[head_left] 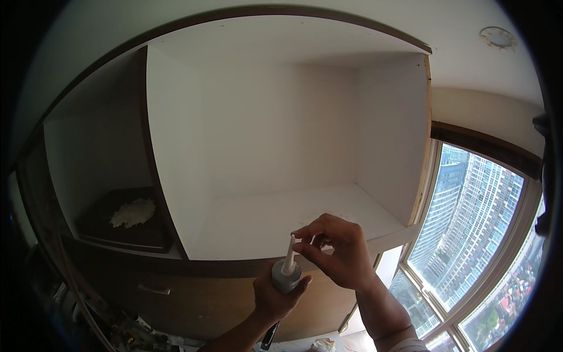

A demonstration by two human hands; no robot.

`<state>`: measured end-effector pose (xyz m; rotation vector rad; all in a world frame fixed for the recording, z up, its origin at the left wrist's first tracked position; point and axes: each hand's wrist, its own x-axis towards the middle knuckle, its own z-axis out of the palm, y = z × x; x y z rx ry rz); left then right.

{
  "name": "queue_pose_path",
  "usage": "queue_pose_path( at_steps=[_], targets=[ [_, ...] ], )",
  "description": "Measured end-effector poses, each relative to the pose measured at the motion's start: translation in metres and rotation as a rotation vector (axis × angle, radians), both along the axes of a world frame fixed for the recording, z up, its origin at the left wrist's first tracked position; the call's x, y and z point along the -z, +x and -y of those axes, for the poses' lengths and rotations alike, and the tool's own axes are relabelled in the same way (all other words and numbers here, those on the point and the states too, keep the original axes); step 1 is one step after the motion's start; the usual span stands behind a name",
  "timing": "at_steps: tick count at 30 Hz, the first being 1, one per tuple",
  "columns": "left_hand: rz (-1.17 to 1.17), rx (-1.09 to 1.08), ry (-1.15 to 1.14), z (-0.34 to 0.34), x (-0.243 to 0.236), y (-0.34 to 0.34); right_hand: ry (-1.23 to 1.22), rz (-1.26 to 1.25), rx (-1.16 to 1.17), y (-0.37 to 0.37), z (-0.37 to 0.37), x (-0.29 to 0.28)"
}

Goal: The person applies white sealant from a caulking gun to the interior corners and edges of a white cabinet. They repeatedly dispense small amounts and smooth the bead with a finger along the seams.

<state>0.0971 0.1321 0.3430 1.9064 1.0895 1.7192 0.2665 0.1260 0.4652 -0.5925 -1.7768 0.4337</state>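
Observation:
My left hand [271, 299] is wrapped round a sealant cartridge [286, 280] with a grey round front end, held upright before the cabinet. From it a tapered white nozzle [290, 258] points up. At the nozzle's tip, the thumb and forefinger of my right hand [337, 249] are pinched together, with the other fingers curled. Whether anything small is between those fingertips is too small to tell. Below my left wrist shows a dark handle-like piece [270, 336]; how it joins the cartridge is hidden.
A white open cabinet [281, 129] with dark trim faces me. A darker compartment at left holds a crumpled pale piece [134, 213]. Beneath is a brown panel with a metal handle [154, 290]. A window [463, 223] overlooks tall buildings at right. Clutter lies at lower left.

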Motion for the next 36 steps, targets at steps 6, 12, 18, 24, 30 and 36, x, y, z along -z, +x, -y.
queue_pose_path(
  at_steps=[6,12,18,24,30,36],
  targets=[
    [-0.052,-0.060,-0.090,-0.002,-0.006,-0.008,-0.027,0.005,0.018,-0.002,-0.024,0.001],
    [-0.113,-0.125,-0.204,-0.011,-0.017,-0.014,-0.032,0.013,0.042,-0.013,-0.051,-0.002],
    [-0.033,-0.145,-0.269,-0.026,-0.021,-0.032,-0.253,-0.039,-0.117,-0.016,-0.089,-0.032],
    [-0.290,-0.300,0.079,-0.061,-0.006,-0.070,0.111,0.058,0.328,-0.017,-0.192,-0.114],
    [-0.100,-0.203,0.028,-0.074,0.018,-0.079,0.265,-0.039,0.457,-0.034,-0.321,-0.182],
    [-0.055,-0.232,0.002,-0.076,0.018,-0.074,0.295,-0.074,0.513,-0.064,-0.413,-0.230]
  ],
)
